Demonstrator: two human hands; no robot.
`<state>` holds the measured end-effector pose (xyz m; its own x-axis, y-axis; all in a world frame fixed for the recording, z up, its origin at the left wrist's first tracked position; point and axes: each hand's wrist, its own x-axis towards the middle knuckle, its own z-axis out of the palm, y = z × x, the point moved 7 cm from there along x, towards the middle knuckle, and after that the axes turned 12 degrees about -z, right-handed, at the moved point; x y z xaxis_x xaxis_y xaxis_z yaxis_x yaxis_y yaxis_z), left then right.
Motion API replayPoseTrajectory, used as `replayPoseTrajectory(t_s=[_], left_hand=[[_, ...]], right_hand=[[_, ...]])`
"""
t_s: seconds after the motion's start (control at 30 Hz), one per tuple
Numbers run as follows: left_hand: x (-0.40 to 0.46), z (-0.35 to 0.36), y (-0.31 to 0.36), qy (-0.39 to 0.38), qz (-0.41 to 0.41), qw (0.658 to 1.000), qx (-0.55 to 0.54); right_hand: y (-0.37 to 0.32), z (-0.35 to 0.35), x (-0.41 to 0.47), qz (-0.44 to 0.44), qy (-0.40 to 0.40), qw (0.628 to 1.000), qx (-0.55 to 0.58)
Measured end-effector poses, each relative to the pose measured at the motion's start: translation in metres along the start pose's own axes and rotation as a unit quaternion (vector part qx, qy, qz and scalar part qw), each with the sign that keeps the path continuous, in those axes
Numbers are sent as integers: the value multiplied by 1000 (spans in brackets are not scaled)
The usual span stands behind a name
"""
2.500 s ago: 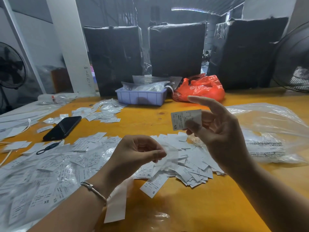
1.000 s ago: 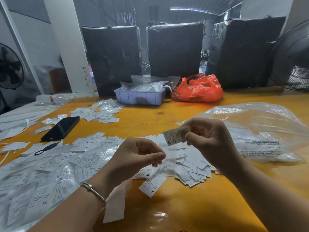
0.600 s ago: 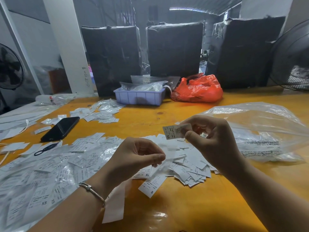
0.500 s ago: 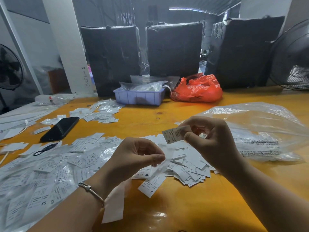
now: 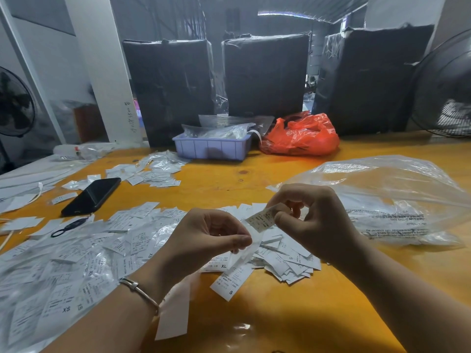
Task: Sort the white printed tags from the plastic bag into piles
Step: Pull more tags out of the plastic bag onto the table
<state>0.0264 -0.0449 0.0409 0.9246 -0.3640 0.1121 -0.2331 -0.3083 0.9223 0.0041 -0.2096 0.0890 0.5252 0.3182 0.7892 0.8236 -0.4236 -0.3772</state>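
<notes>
Right hand (image 5: pixel 313 222) pinches one white tag (image 5: pixel 261 219), fingers curled. Left hand (image 5: pixel 204 240) pinches a clear sleeve (image 5: pixel 246 250) above the tag pile (image 5: pixel 288 263).

the room is dim and greyish, with the brightest light a strip at the roof opening (image 5: pixel 293 15) far back, while the orange bench (image 5: pixel 293 327) in front is evenly lit and shows a small white glare spot near the lower middle. soft shadows lie under the left hand (image 5: pixel 206 240) and right hand (image 5: pixel 313 222), and the black wrapped boxes (image 5: pixel 265 75) at the back are nearly featureless in the gloom. the wide lens bends the white pillar (image 5: pixel 102 67) and the edges outward, and the tags (image 5: pixel 51 289) at lower left are smeared and soft.
</notes>
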Motion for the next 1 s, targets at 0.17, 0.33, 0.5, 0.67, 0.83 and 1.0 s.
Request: replayPoseTrajectory(t_s=[0.17, 0.33, 0.5, 0.67, 0.83, 1.0], left_hand=[[0, 2, -1, -2, -5, 1000, 11], [0, 3, -1, -5, -3, 1000, 19], [1, 3, -2, -4, -7, 1000, 12], [1, 6, -2, -15, -10, 1000, 10], [3, 2, -5, 1, -15, 1000, 1], [2, 1, -6, 2, -28, 1000, -14]], right_hand=[[1, 7, 0, 4, -54, 999, -3], [5, 5, 0, 33, -38, 998, 33], [9, 8, -2, 45, -60, 997, 19], [9, 20, -5, 54, -109, 992, 39], [12, 16, -3, 62, -64, 994, 61], [14, 10, -3, 62, -19, 994, 83]])
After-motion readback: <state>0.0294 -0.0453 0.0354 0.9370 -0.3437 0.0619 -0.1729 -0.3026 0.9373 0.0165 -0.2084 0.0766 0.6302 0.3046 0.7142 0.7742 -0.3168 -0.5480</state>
